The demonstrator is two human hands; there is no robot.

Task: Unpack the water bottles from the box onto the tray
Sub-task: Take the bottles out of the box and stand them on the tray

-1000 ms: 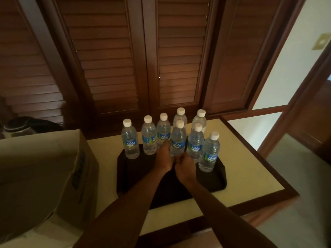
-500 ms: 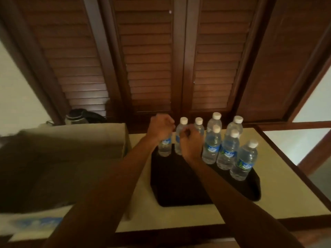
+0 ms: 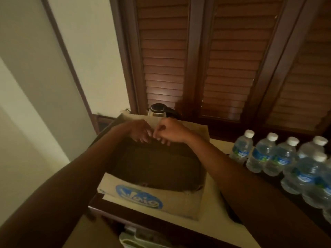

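**Both hands over the open box, bottles standing to the right**

Head view: The cardboard box point(image 3: 154, 199) sits at the centre of the frame on a pale-topped table point(image 3: 213, 222), its top open and its inside dark; whether any bottle is left in it cannot be told. A blue oval logo shows on the near wall, at about 6 o'clock from the opening.

Both arms reach forward over the box. The left hand point(image 3: 138, 130) and the right hand point(image 3: 172, 130) meet at the far rim, at about 12 o'clock from the box's middle, almost touching each other. The left hand's fingers hang downward, loosely spread, into the opening. The right hand is partly curled, thumb and fingertips drawn close together. Neither hand visibly holds a bottle; whether they pinch the cardboard flap behind them cannot be told.

The water bottles point(image 3: 265, 154) stand upright in a close group at 3 o'clock from the box, clear with white caps and blue labels, running out of the frame's right edge. The dark tray point(image 3: 268, 178) shows only as a dim strip beneath them.

A dark kettle point(image 3: 157, 110) stands just behind the box at 12 o'clock, before brown louvred doors point(image 3: 223, 59).
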